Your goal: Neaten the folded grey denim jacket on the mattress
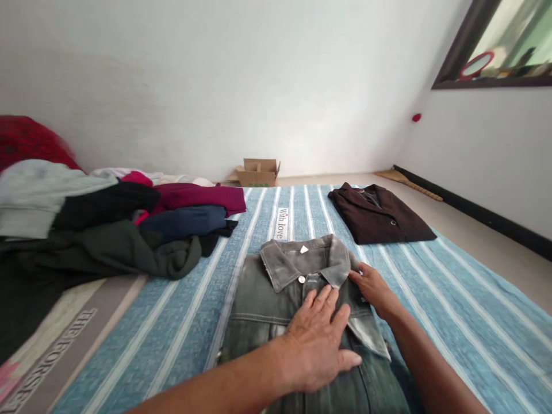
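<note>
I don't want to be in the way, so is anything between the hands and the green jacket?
Nothing that shows. The left hand rests on the front of the green jacket, and the right hand is at its shoulder. The brown jacket and pile of clothes lie apart.

Left hand (317,342) and right hand (374,287), seen from above.
Left forearm (228,384) slants from lower left, palm down, fingers (320,302) extended forward, thumb (348,360) spread inward; right forearm (426,356) slants from lower right, its hand turned inward, partly hidden.
</note>
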A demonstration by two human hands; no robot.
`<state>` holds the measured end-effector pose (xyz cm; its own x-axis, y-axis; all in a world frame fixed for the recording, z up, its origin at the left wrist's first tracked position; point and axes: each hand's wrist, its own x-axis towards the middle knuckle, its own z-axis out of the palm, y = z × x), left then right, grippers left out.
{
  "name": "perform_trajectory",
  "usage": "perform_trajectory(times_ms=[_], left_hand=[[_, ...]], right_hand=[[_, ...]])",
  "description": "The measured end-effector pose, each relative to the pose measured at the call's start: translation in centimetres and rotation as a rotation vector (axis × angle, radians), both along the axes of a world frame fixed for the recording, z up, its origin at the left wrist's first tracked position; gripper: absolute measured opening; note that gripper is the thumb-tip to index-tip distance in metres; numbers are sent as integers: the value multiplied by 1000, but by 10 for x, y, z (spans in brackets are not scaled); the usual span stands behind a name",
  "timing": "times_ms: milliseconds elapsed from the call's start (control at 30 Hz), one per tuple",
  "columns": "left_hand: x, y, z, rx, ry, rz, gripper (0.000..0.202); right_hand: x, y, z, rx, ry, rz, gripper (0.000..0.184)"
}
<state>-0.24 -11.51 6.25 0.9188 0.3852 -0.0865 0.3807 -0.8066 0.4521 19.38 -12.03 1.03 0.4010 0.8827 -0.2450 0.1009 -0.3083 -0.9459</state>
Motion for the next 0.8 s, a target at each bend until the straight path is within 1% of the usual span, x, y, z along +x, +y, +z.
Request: perform_trajectory(times_ms=[67,133,233,300,367,467,533,567,600,633,667,700,733,767,800], left_hand=[[-1,-2,-7,-41,34,6,72],[-2,1,-9,-44,33,-3,73],[-2,4,-8,-30,28,-12,75],[-3,3,-10,-19,29,-17,76],[-2,1,-14,-1,20,-18,74],[-2,-2,-15,40,-38,-5,63],[-7,-1,-10,73,-125,8,49],[-13,3,-6,89,-181,47,40],[-21,8,-2,106,-240,127,32],[-32,17,2,128,-294,245,25],[-44,27,6,147,-332,417,21],[-57,39,8,172,-351,616,20],[-70,52,9,198,-338,792,17],[-82,66,8,168,-289,933,11],[-93,78,5,93,-254,1022,7]], right_hand=[[-1,-3,-1,-44,-157,-40,32],[-2,-9,-3,-80,-257,-61,35],[-2,-17,-9,-89,-360,-66,44],[-3,-20,-14,-96,-484,-70,49],[-4,-20,-16,-114,-633,-53,49],[-10,-18,-9,-201,-834,6,49],[-15,-18,-1,-296,-950,26,52],[-18,-19,3,-334,-999,32,53],[-20,-20,7,-359,-1041,38,54],[-23,-22,11,-366,-1076,42,54],[-25,-24,14,-361,-1106,42,53],[-27,-26,18,-351,-1135,36,51],[-30,-27,21,-337,-1164,29,49],[-32,-28,25,-318,-1191,22,46],[-36,-28,31,-292,-1217,19,42]])
